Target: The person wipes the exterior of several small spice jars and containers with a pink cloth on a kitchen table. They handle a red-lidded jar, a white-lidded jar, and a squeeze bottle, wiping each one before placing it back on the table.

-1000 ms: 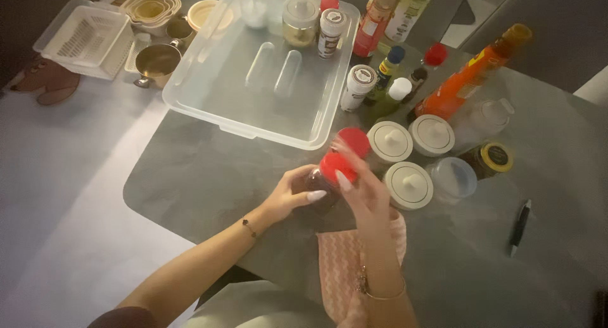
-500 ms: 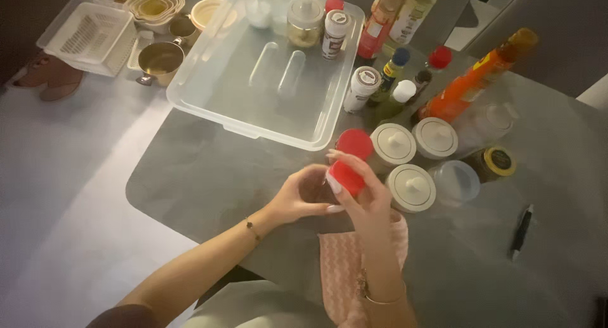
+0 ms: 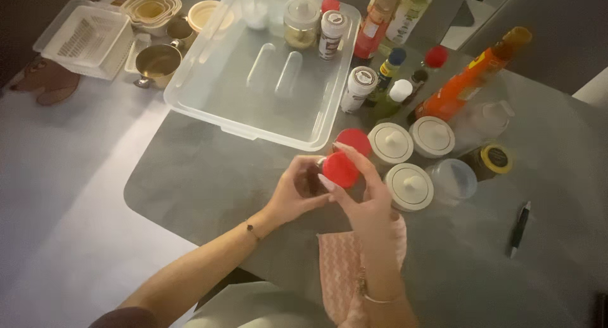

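Note:
A small dark jar with a red lid (image 3: pixel 339 169) is held over the grey table between both hands. My left hand (image 3: pixel 294 192) wraps the jar's body from the left. My right hand (image 3: pixel 367 198) grips the red lid, its fingers curled over the rim. A second red-lidded jar (image 3: pixel 354 140) stands just behind them. Three white-lidded round jars (image 3: pixel 408 185) stand close on the right.
A clear plastic bin (image 3: pixel 209 106) lies ahead, with spice jars (image 3: pixel 330 33) along its far edge. Bottles cluster at the back right, among them an orange one (image 3: pixel 465 84). A black pen (image 3: pixel 519 228) lies at the right. A pink cloth (image 3: pixel 342 271) lies under my right wrist. A white basket (image 3: pixel 82 39) sits far left.
My view has shifted slightly. Both hands stay on the jar; my right hand's fingers have turned a little around the red lid.

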